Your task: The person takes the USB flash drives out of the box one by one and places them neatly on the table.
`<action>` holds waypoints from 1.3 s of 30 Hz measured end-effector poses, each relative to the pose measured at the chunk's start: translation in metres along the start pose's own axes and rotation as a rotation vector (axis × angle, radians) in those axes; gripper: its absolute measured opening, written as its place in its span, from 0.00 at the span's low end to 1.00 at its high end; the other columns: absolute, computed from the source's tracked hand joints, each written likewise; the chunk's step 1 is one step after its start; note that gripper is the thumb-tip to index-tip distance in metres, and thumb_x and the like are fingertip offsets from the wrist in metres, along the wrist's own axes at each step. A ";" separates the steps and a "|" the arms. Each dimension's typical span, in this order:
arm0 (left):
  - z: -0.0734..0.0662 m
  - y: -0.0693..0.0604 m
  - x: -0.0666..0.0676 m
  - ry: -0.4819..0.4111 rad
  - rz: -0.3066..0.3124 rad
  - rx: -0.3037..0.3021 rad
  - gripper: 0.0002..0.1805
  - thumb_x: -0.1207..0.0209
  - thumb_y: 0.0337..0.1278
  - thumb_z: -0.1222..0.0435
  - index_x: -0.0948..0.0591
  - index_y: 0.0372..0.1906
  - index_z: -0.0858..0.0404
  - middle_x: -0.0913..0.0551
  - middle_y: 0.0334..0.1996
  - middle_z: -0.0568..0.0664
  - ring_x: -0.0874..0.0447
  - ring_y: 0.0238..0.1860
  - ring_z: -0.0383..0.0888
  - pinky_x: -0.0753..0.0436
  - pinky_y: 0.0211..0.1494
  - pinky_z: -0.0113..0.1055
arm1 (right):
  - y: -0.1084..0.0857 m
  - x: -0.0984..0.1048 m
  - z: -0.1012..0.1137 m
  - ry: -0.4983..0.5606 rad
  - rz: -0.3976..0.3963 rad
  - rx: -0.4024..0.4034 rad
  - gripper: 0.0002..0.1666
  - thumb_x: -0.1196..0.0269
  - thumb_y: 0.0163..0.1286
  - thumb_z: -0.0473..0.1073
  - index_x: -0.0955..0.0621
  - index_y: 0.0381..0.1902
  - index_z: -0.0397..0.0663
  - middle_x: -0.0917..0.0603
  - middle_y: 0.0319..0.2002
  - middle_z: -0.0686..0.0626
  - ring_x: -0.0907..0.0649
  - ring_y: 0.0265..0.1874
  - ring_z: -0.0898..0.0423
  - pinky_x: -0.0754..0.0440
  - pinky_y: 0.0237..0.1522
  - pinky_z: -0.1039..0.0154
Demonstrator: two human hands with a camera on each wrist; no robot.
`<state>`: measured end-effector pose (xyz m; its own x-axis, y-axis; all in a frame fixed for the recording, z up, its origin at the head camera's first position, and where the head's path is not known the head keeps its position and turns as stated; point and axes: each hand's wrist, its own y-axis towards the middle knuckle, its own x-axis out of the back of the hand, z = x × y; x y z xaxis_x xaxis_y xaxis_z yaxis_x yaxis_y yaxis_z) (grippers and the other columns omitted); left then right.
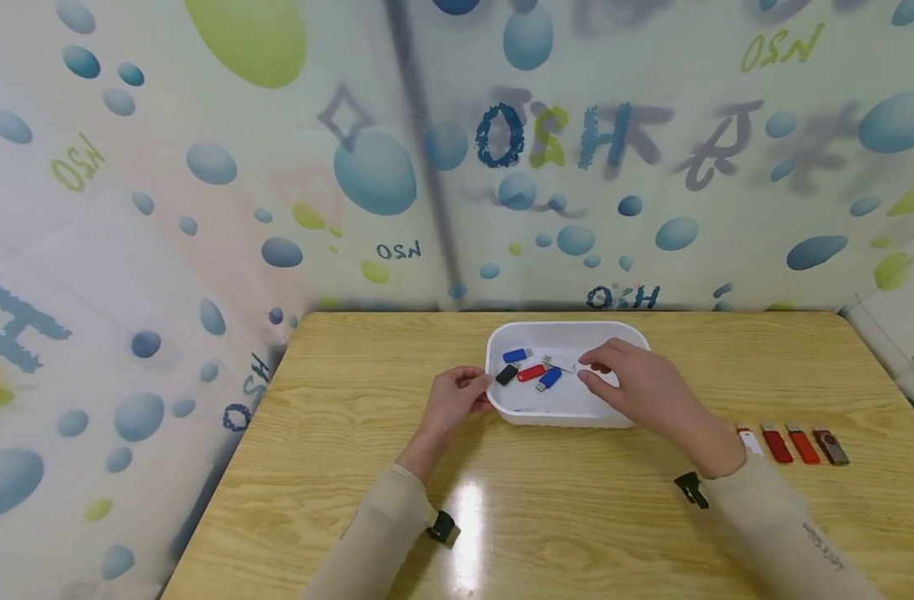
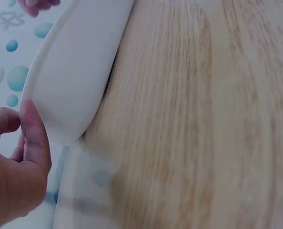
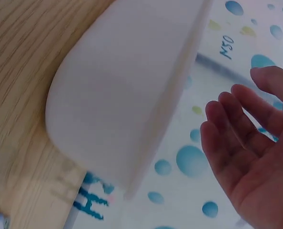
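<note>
A white plastic tub (image 1: 569, 421) stands near the table's back edge. My left hand (image 1: 457, 396) pinches its left rim between thumb and fingers, as the left wrist view also shows. Inside lie several USB sticks: a blue one (image 1: 515, 356), a black one (image 1: 506, 374), a red one (image 1: 532, 372), a second blue one (image 1: 550, 379) and a white one (image 1: 564, 365). Over the tub's right part, my right hand (image 1: 644, 383) has its fingertips close to the white stick. In the right wrist view its fingers are loosely bent, with nothing between them and the thumb.
To the right of the tub, partly beside my right sleeve, a row lies on the wooden table (image 1: 337, 483): a white stick (image 1: 750, 442), a dark red one (image 1: 776, 443), a red one (image 1: 804, 444) and a brown-grey one (image 1: 831, 447). A patterned curtain (image 1: 397, 250) hangs behind.
</note>
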<state>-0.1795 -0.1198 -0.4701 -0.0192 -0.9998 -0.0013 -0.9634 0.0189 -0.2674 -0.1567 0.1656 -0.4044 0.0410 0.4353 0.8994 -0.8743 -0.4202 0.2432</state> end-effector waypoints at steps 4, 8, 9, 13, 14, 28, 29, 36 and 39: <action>0.002 0.000 0.001 0.019 -0.005 0.010 0.13 0.38 0.70 0.69 0.19 0.52 0.74 0.16 0.40 0.64 0.16 0.30 0.41 0.12 0.35 0.29 | 0.013 -0.014 0.006 0.001 0.077 0.010 0.13 0.32 0.73 0.46 0.13 0.48 0.45 0.16 0.38 0.52 0.16 0.39 0.52 0.13 0.42 0.51; 0.004 -0.001 0.002 0.024 -0.012 0.020 0.12 0.38 0.70 0.69 0.19 0.52 0.74 0.15 0.40 0.66 0.16 0.29 0.41 0.12 0.34 0.29 | 0.024 -0.027 0.010 0.020 0.156 0.013 0.14 0.32 0.73 0.46 0.13 0.50 0.44 0.16 0.38 0.52 0.17 0.39 0.52 0.14 0.45 0.51; 0.004 -0.001 0.001 0.022 -0.013 0.019 0.13 0.38 0.70 0.69 0.19 0.52 0.74 0.15 0.41 0.67 0.16 0.29 0.41 0.12 0.34 0.29 | 0.027 -0.030 0.011 0.026 0.172 0.014 0.14 0.32 0.73 0.46 0.13 0.50 0.44 0.16 0.38 0.53 0.17 0.39 0.52 0.14 0.45 0.52; 0.005 -0.001 0.001 0.009 -0.016 0.009 0.13 0.39 0.70 0.69 0.20 0.52 0.76 0.15 0.41 0.69 0.16 0.29 0.40 0.13 0.33 0.28 | 0.036 -0.037 0.015 0.039 0.250 0.033 0.16 0.32 0.73 0.48 0.13 0.51 0.44 0.14 0.40 0.53 0.17 0.39 0.54 0.14 0.48 0.52; 0.005 -0.001 0.000 0.007 -0.016 0.004 0.14 0.39 0.70 0.68 0.20 0.52 0.76 0.15 0.41 0.68 0.16 0.29 0.40 0.13 0.33 0.28 | 0.039 -0.038 0.016 0.045 0.275 0.039 0.16 0.32 0.73 0.48 0.13 0.52 0.45 0.14 0.41 0.52 0.18 0.39 0.54 0.15 0.48 0.52; -0.002 0.000 0.000 0.031 -0.001 -0.015 0.15 0.38 0.71 0.68 0.20 0.53 0.76 0.14 0.40 0.67 0.17 0.28 0.39 0.13 0.33 0.29 | 0.061 -0.051 0.019 0.128 0.428 0.158 0.14 0.31 0.73 0.43 0.12 0.53 0.46 0.12 0.46 0.52 0.17 0.41 0.58 0.16 0.50 0.57; -0.002 0.000 0.000 0.031 0.000 -0.017 0.15 0.38 0.71 0.68 0.20 0.53 0.76 0.15 0.40 0.67 0.17 0.29 0.39 0.13 0.34 0.29 | 0.063 -0.052 0.019 0.129 0.440 0.167 0.13 0.31 0.73 0.43 0.12 0.52 0.46 0.12 0.45 0.52 0.18 0.40 0.58 0.16 0.49 0.57; -0.003 0.002 0.000 0.040 -0.001 -0.017 0.14 0.38 0.71 0.69 0.20 0.53 0.76 0.15 0.42 0.69 0.17 0.29 0.39 0.11 0.37 0.32 | 0.071 -0.061 0.020 0.125 0.529 0.168 0.07 0.32 0.73 0.41 0.12 0.47 0.49 0.14 0.38 0.58 0.22 0.36 0.60 0.19 0.47 0.61; -0.003 0.002 -0.001 0.044 0.006 -0.020 0.14 0.38 0.71 0.68 0.20 0.53 0.76 0.15 0.42 0.68 0.17 0.29 0.39 0.11 0.37 0.33 | 0.072 -0.064 0.020 0.112 0.551 0.163 0.05 0.32 0.73 0.40 0.12 0.44 0.51 0.16 0.35 0.59 0.22 0.35 0.60 0.20 0.45 0.62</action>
<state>-0.1819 -0.1192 -0.4680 -0.0366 -0.9985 0.0400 -0.9684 0.0255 -0.2482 -0.2131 0.0917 -0.4368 -0.4573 0.1956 0.8676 -0.6661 -0.7216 -0.1884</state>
